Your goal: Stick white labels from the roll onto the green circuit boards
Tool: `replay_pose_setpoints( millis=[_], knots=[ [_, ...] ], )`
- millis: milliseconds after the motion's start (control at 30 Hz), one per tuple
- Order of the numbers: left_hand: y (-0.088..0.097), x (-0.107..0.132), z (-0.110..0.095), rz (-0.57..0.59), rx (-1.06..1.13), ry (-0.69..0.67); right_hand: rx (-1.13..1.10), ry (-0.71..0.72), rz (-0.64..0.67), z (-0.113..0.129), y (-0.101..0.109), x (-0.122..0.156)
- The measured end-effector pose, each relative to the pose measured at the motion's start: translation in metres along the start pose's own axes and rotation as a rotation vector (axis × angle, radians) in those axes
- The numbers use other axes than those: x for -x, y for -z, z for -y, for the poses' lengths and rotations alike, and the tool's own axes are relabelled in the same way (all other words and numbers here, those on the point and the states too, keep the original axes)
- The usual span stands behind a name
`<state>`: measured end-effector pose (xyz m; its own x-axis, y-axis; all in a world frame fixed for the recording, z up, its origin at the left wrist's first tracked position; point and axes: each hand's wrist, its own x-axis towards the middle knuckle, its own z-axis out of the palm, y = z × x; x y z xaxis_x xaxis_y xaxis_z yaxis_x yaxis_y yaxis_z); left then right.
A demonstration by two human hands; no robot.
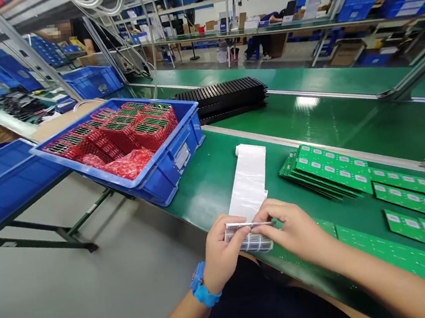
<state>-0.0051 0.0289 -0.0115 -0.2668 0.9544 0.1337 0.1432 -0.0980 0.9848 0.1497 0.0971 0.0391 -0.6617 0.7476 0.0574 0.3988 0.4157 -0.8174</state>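
Observation:
A strip of printed labels (257,245) hangs over the near table edge, folded at its top. My left hand (224,249), with a blue band on its wrist, is closed on the strip's left side, thumb in front. My right hand (290,226) pinches the thin folded edge at the right; whether a single label is between its fingertips I cannot tell. Beyond both hands, white backing paper (248,175) stretches up the green table. To the right lies a stack of green circuit boards (327,167). Another green board (389,251) lies flat below, partly behind my right forearm.
A blue crate (182,157) at the left holds boards in red bubble wrap (133,162). Black slotted trays (224,97) stand behind it. More labelled board strips (416,201) lie at the right. Metal frame posts (30,51) rise at the left, and people work farther back.

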Motion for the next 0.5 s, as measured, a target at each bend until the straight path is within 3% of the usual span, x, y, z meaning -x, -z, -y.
replay_pose_setpoints(
  millis=[100, 300, 400, 500],
  knots=[
    [0.003, 0.003, 0.002, 0.031, -0.025, -0.081, -0.044, -0.044, -0.013, -0.001, -0.004, 0.000],
    [0.002, 0.002, 0.008, -0.117, -0.081, 0.015, -0.028, -0.050, 0.023, -0.006, -0.006, 0.005],
    [0.000, 0.002, 0.010, -0.129, -0.104, 0.022, -0.015, -0.078, -0.004, -0.005, -0.005, 0.007],
    [0.000, 0.001, 0.011, -0.146, -0.139, 0.045, 0.031, -0.019, 0.000, -0.003, -0.001, 0.005]
  ],
)
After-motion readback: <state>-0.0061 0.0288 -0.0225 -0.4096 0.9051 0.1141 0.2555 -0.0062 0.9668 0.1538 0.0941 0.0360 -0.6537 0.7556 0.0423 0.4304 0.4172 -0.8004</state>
